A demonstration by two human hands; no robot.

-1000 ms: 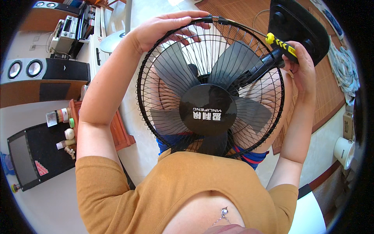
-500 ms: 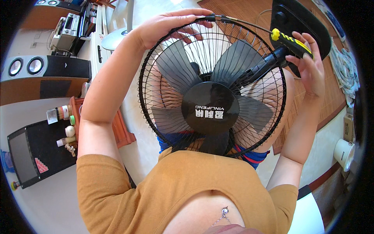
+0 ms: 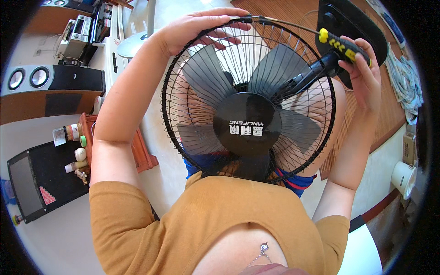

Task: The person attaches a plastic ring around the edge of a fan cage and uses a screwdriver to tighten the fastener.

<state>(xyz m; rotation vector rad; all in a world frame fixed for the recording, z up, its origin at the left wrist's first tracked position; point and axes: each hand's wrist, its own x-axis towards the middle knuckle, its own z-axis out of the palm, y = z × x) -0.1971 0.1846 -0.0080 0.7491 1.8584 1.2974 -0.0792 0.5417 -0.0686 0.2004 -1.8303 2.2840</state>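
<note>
A black desk fan (image 3: 247, 123), with a wire guard and dark blades, lies on my lap. My left hand (image 3: 201, 28) grips the guard's top edge, fingers over the rim and through the wires. My right hand (image 3: 362, 68) holds a yellow-and-black screwdriver (image 3: 341, 46) by its handle, fingertips round it; the long shaft runs left to a black clip (image 3: 256, 19) at the top of the rim. Whether the tip sits in a screw is too small to tell. The fan's neck (image 3: 311, 75) runs up-right to its black base (image 3: 350, 27), behind the screwdriver.
Speakers (image 3: 52, 78) and audio equipment (image 3: 73, 39) stand at the left, with several bottles on a wooden unit (image 3: 142, 153). A silvery disc stand (image 3: 126, 48) is behind my left arm. A brown mat (image 3: 385, 123), bundled pale cloth (image 3: 403, 82) and white bin (image 3: 403, 181) lie to the right.
My right hand has shifted up and rightward with the screwdriver over the last second, its fingers rearranged on the handle. My left hand has moved slightly upward along with the guard's rim.
</note>
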